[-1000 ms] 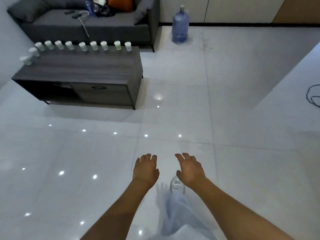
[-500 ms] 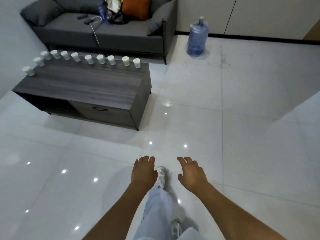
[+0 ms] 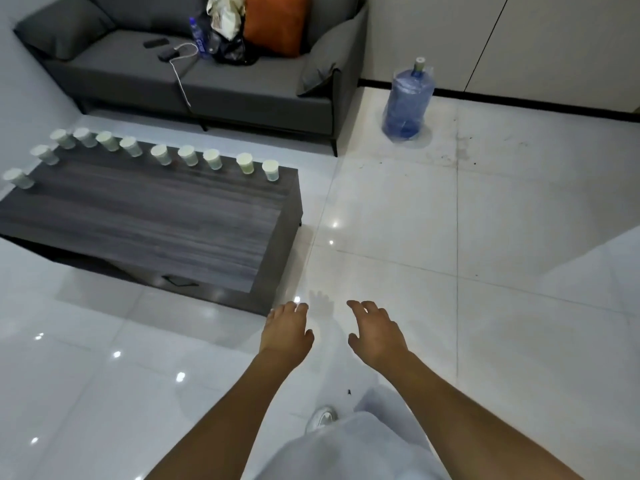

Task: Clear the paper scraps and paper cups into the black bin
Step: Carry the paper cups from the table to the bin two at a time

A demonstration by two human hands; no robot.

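- Bare-skinned left hand point(image 3: 286, 332) and right hand point(image 3: 377, 332) reach forward side by side, palms down, fingers loosely spread, holding nothing.
- Glossy white tile floor point(image 3: 485, 306) lies beneath both.
- Dark wood-grain table point(image 3: 145, 220), ahead-left of left hand, carries upright paper cups point(image 3: 188, 155) along its far edge, contents not visible.

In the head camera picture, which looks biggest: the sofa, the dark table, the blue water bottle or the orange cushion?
1. sofa and table: look alike, unsure
2. water bottle and orange cushion: too close to rank
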